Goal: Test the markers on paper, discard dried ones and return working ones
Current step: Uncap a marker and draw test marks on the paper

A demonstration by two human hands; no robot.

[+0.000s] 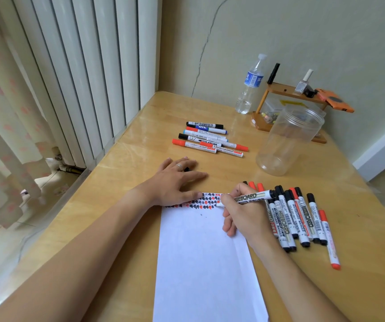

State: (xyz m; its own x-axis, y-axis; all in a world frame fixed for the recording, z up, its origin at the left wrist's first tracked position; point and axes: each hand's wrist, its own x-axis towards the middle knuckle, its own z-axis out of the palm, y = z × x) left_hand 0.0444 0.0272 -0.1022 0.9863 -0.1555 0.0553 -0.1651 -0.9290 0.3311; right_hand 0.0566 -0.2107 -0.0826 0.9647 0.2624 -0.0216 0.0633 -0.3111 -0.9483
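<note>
A white sheet of paper [200, 256] lies on the wooden table [126, 177], its top edge filled with rows of small black and red marks. My right hand [242, 217] grips a whiteboard marker [252, 198] with its tip on the paper near those marks. My left hand [177, 180] lies flat with straight fingers on the paper's top left corner; a small black cap shows under its fingers. A pile of several black and red markers [300, 217] lies just right of my right hand. Another group of several markers [207, 139] lies farther back.
A clear plastic jar [289, 140] stands empty at the back right. Behind it are a water bottle [250, 87] and a small wooden rack [286, 98] with small bottles and an orange device. A white radiator and a curtain border the table's left side.
</note>
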